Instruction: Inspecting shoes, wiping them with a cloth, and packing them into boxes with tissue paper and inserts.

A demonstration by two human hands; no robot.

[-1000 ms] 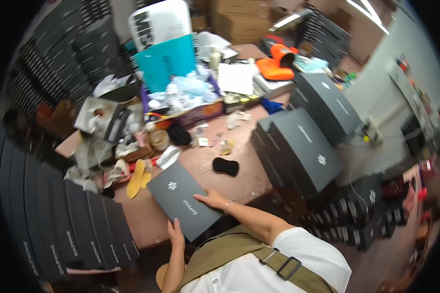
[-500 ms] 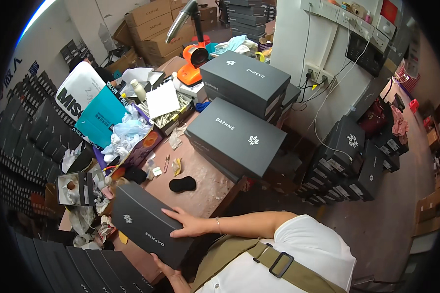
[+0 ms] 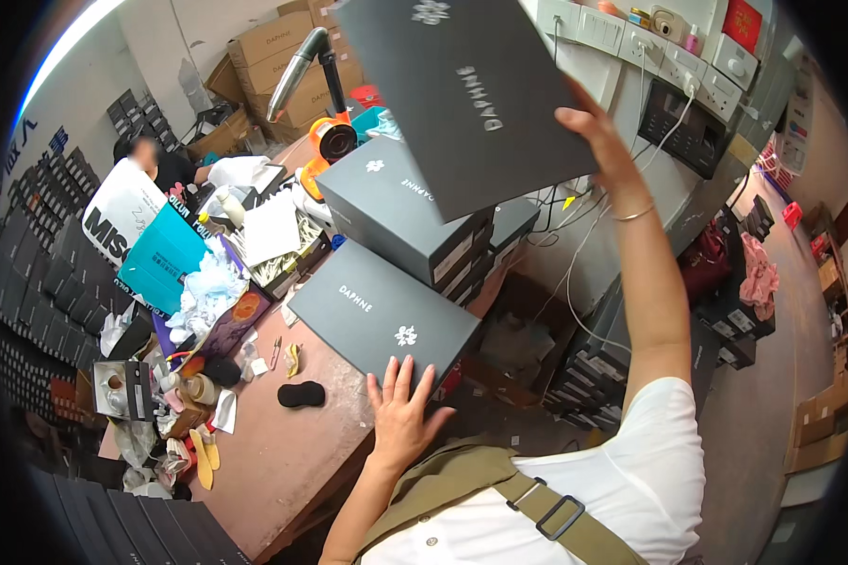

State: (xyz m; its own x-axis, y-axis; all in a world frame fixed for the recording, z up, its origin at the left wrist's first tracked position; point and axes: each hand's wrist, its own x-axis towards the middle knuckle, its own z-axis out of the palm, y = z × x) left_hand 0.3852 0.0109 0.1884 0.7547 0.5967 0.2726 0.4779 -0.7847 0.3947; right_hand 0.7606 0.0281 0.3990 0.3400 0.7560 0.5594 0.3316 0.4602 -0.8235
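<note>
My right hand [image 3: 601, 139] holds a dark grey shoebox [image 3: 481, 104] up at the top of the view, gripping its right edge with the thumb on the lid. The box is tilted and partly cut off by the upper edge. My left hand [image 3: 407, 414] rests with fingers spread on the near edge of another grey shoebox [image 3: 377, 301], which lies at the table's right side. Behind that one stands a stack topped by a further grey shoebox [image 3: 396, 202], partly hidden by the raised box. A black oval pad [image 3: 301, 395] lies on the table.
An orange device with a metal nozzle [image 3: 334, 141] stands at the back. Left of it are a carton of white sticks [image 3: 287, 250] and a purple box of crumpled tissue [image 3: 231, 325]. Yellow insoles [image 3: 204, 459] lie near the left edge. Cables hang from wall sockets [image 3: 650, 52]. Another person [image 3: 174, 169] is at the far left.
The shoebox has gone from the near left of the table up to the top of the view in my right hand. My left hand has let go of it and moved onto another box.
</note>
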